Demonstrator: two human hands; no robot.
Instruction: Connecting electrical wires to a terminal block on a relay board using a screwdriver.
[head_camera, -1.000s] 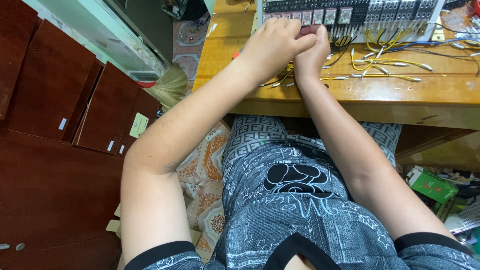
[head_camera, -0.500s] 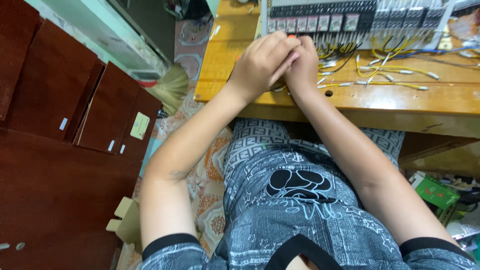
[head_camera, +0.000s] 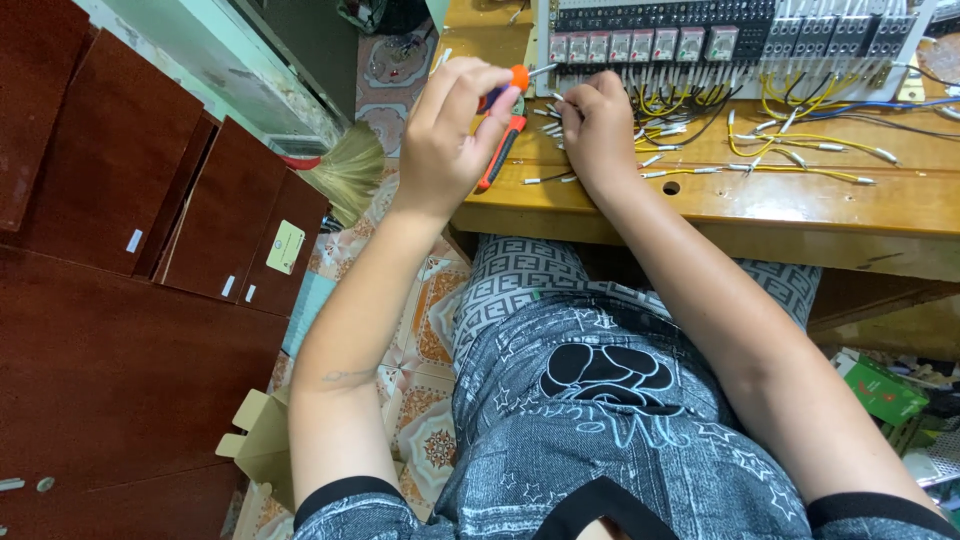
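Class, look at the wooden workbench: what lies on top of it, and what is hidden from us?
On the workbench lie a terminal panel, loose yellow and black wires and an orange-handled tool. The right hand covers some wire ends.

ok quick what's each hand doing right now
Left hand: closed on an orange-handled screwdriver.
Right hand: curled on the wire ends; grip cannot be told.

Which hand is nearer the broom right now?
The left. The left hand holds an orange screwdriver just right of the broom bristles in view; the right hand is farther right, on the wires at the bench.
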